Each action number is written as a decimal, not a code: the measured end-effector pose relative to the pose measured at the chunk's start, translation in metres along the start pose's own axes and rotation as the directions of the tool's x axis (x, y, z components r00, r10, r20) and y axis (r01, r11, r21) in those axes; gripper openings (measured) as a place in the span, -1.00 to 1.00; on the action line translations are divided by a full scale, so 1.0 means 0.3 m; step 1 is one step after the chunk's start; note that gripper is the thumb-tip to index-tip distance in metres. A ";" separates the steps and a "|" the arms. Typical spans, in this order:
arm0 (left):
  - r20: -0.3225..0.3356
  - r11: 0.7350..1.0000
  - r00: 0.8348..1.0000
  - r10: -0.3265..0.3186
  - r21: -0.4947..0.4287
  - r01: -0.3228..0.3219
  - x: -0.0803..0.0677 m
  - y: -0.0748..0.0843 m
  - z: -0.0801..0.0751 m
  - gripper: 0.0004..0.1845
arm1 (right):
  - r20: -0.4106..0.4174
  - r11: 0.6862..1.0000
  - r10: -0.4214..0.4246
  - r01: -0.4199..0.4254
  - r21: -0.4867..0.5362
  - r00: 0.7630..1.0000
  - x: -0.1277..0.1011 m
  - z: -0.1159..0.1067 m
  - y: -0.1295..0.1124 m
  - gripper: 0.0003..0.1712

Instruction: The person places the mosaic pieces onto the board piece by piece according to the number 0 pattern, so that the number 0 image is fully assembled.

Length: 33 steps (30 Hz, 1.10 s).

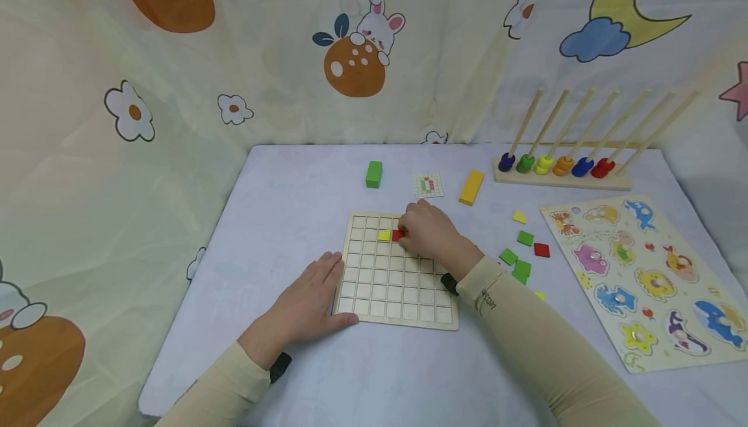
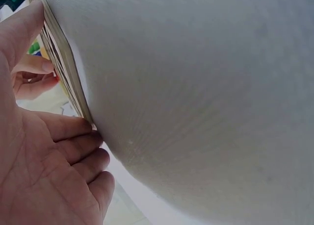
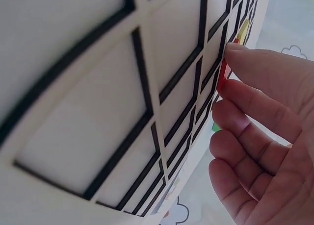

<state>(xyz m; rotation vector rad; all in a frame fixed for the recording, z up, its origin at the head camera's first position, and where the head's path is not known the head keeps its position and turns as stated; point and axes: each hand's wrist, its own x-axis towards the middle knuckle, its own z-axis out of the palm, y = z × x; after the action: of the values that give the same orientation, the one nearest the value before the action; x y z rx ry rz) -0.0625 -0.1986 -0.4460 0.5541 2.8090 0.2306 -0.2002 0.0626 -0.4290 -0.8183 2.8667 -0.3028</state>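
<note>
The right hand (image 1: pixel 432 229) pinched the red tile (image 1: pixel 398 235) at the grid board (image 1: pixel 380 292), the left hand (image 1: pixel 308 296) rested loosely extended against its edge, and skewed release risked nudging the adjacent yellow tile (image 1: pixel 384 235).

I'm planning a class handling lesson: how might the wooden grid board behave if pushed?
The wooden grid board looks stiff: its edges run straight. Being broad, thin and flat on the table, it would probably slide rather than roll or tip.
</note>
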 end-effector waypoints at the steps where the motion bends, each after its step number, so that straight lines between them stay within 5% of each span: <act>1: 0.000 1.000 1.000 0.001 -0.001 -0.001 0.001 0.001 0.000 0.19 | -0.003 1.000 -0.002 0.002 0.000 1.000 -0.001 0.000 0.003 -0.87; 7: 0.000 1.000 1.000 -0.008 0.010 0.008 0.003 0.000 0.003 0.20 | -0.035 1.000 -0.009 0.009 -0.002 0.999 -0.017 -0.020 0.026 -0.85; 20: -0.005 1.000 1.000 0.006 0.025 -0.005 0.004 -0.002 -0.004 0.18 | -0.028 0.988 0.147 -0.146 0.050 0.989 -0.071 -0.096 0.132 -0.58; 33: -0.009 1.000 1.000 0.002 0.011 -0.002 0.002 0.000 -0.002 0.19 | -0.034 0.970 0.225 -0.221 0.102 0.974 -0.143 -0.136 0.250 -0.58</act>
<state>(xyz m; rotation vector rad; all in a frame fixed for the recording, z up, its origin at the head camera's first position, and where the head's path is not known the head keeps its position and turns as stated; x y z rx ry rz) -0.0630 -0.1984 -0.4456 0.5594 2.8199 0.2180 -0.2099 0.1540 -0.4033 -0.4715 2.9225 -0.4335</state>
